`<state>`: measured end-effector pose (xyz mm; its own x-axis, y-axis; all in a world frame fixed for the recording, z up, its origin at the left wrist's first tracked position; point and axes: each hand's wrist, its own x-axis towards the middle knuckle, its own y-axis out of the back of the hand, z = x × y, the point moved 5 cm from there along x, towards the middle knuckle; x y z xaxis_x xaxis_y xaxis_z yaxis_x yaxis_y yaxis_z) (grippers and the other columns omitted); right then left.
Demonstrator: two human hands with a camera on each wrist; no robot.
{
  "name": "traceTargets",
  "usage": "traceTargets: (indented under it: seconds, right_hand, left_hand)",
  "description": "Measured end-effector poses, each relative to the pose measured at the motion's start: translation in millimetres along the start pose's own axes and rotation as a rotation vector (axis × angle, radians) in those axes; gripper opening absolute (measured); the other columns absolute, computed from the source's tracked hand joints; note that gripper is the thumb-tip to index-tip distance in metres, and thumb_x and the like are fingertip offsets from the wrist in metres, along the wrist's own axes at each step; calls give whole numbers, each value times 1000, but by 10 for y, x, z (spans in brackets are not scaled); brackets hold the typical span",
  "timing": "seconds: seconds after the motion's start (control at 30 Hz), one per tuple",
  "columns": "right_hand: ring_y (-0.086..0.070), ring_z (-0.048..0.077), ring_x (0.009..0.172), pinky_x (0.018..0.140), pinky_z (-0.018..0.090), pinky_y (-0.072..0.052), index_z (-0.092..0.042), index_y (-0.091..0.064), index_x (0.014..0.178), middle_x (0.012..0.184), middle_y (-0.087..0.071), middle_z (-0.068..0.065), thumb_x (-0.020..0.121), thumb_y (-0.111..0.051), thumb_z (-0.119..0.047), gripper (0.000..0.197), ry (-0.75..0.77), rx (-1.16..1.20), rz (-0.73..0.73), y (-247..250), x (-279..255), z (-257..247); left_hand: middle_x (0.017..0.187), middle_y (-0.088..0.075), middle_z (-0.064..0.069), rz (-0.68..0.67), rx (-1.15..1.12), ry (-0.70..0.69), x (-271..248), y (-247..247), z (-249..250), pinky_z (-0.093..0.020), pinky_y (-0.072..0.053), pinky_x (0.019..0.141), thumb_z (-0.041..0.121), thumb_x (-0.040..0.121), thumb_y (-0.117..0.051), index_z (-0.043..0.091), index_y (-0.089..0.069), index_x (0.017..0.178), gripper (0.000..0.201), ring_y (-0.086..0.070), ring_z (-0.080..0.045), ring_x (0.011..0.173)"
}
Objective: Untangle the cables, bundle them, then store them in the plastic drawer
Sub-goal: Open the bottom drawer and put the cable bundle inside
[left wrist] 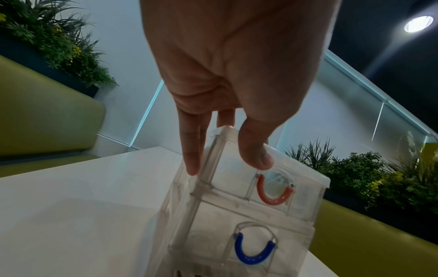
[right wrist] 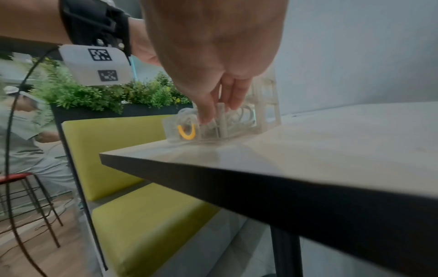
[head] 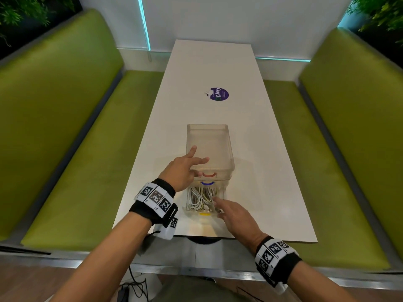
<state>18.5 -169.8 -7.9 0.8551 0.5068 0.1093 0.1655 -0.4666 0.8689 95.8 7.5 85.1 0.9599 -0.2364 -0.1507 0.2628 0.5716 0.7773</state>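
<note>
A clear plastic drawer unit [head: 209, 144] stands on the white table [head: 261, 171], with a red handle [left wrist: 272, 196] above a blue handle [left wrist: 253, 256]. Its bottom drawer [head: 187, 207], marked by a yellow handle [right wrist: 186, 132], is pulled out toward me and holds white cables [head: 199, 197]. My left hand [head: 193, 161] rests on the unit's top front left corner with straight fingers, thumb on the top edge [left wrist: 257, 159]. At the drawer's front right corner, my right hand [head: 218, 207] reaches down, its straight fingertips [right wrist: 206, 117] touching the cables.
A round purple sticker [head: 219, 94] lies further up the table. Green benches [head: 65, 149] [head: 349, 149] flank both sides. The table's near edge [head: 239, 237] is just behind the open drawer. A seated person [right wrist: 21, 131] and a red stool [right wrist: 14, 177] are off to the side.
</note>
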Motion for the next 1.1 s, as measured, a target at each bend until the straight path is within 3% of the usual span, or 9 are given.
traceTargets:
  seconds: [0.1,0.23,0.4,0.57,0.63,0.73,0.8,0.93,1.1]
  right_hand:
    - [-63,22,70,57,27,-51,-12,-44,138,89,-69,2,70,-78,-8,76,41,-121,-43,-11,75,-77]
    - [-61,25,60,51,24,-45,-11,-61,122,83,-66,3,60,-62,2,63,106,-272,-94,2,154,-155]
    - [-61,36,81,59,36,-46,-8,-56,128,108,-65,16,67,-40,3,64,86,-254,-190,-10,234,-109]
    - [-65,35,77,51,34,-52,-8,-64,117,104,-66,14,58,-63,9,62,69,-320,-101,-40,318,-72]
    - [-64,29,80,57,31,-53,-11,-65,112,100,-65,9,68,-44,-1,50,73,-346,-22,24,296,-148]
    - [-60,28,95,71,33,-55,-8,-57,124,112,-62,11,72,-24,-5,62,94,-318,14,68,315,-235]
    - [-59,30,102,75,33,-56,-6,-52,130,119,-61,14,75,-31,-2,59,149,-302,-28,9,324,-271]
    - [-66,26,92,57,26,-55,-7,-63,117,108,-66,8,58,-81,-3,61,136,-266,-51,-84,375,-213]
    - [-55,26,81,64,32,-48,-6,-66,100,104,-51,10,73,-64,-1,28,159,-409,166,-99,442,-260]
  left_hand:
    - [158,-17,2,2,-5,-3,-4,1,3,-40,-38,106,11,89,-60,37,-53,131,49,-49,-21,129]
    - [158,-17,1,1,-21,0,0,-9,1,-38,-36,108,13,89,-62,37,-53,131,49,-46,-21,131]
    - [159,-15,-1,-40,42,-4,24,5,13,-33,-33,107,10,90,-57,37,-50,133,51,-42,-23,134]
    - [159,-16,0,-37,74,-10,20,16,5,-35,-35,106,11,91,-55,39,-50,132,51,-43,-24,134]
    - [159,-16,0,-36,77,-17,18,6,10,-35,-36,106,12,91,-55,39,-50,133,50,-44,-24,133]
    - [159,-16,1,-27,66,-19,24,17,-4,-33,-36,105,11,91,-56,39,-51,132,50,-44,-22,133]
    - [159,-16,1,-29,59,-18,23,11,-3,-32,-35,105,12,91,-56,39,-51,132,49,-44,-21,133]
    - [159,-16,0,-31,63,-19,24,0,-3,-31,-34,106,11,91,-56,39,-51,132,50,-42,-22,134]
    - [159,-16,2,-28,58,-16,30,17,-19,-29,-33,104,11,91,-56,40,-51,131,50,-42,-21,135]
